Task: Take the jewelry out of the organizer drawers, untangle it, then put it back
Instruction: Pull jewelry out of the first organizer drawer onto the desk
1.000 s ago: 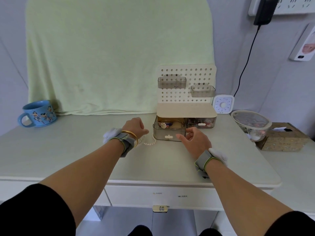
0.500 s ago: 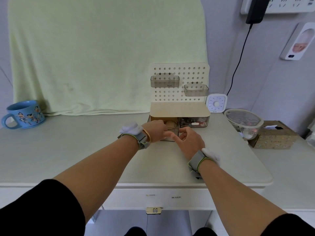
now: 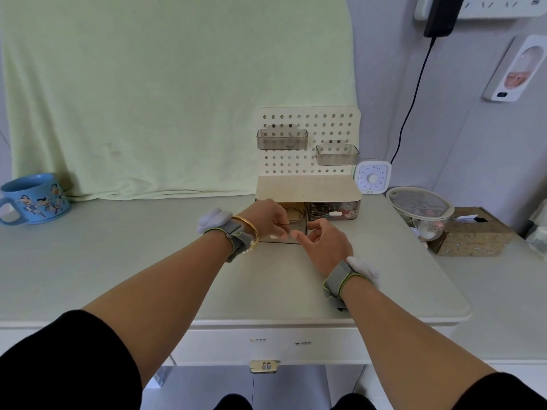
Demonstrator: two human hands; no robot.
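hovering over the open left drawer (image 3: 291, 232) of the organizer (image 3: 307, 189), our left hand (image 3: 268, 218) pinches something thin we can't make out, right hand (image 3: 324, 242) loosely curled, holding nothing

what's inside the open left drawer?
In the left drawer, a gold ring-shaped piece shows at the back. The left hand covers the drawer's left part, so the rest can't be seen. The right drawer is shut.
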